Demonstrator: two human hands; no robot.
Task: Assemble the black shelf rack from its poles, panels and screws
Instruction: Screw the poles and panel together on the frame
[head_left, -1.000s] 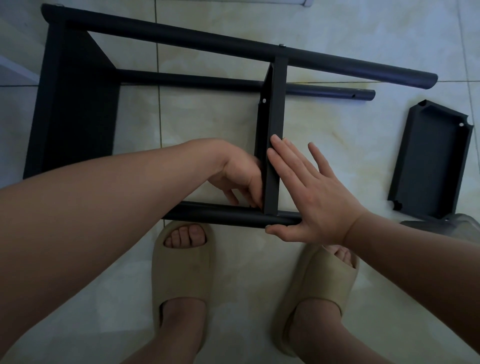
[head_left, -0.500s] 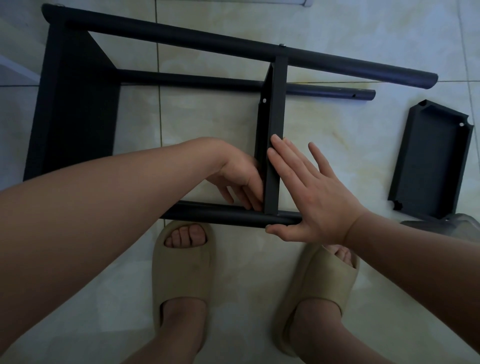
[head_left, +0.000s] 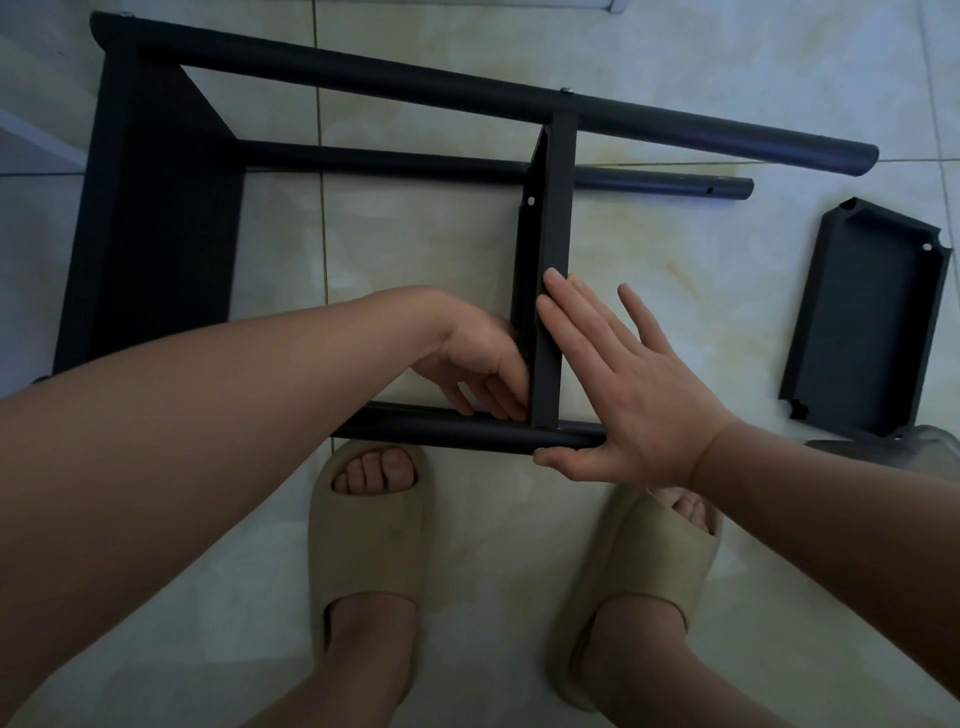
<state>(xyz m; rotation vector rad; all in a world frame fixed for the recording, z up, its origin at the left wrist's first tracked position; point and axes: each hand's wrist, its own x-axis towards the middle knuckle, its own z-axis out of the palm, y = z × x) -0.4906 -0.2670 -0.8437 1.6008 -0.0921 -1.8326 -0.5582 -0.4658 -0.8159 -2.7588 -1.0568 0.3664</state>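
Pressing the panel (head_left: 558, 208) edge, right hand (head_left: 639, 395) flat, left hand (head_left: 478, 358) perhaps pinching.

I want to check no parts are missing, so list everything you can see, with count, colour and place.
poles: three, black, lying across the floor, joined in the frame
fitted panels: two, black, one at the frame's left end, one mid-frame
loose panel: one, black, on the floor at right
screw: one visible, silvery, on the far pole
grey object: one, right edge, unclear
slippers: two, beige, on the feet, nearest the camera
left hand: one, fingers curled where the middle panel meets the near pole
right hand: one, flat against the middle panel, thumb at the near pole
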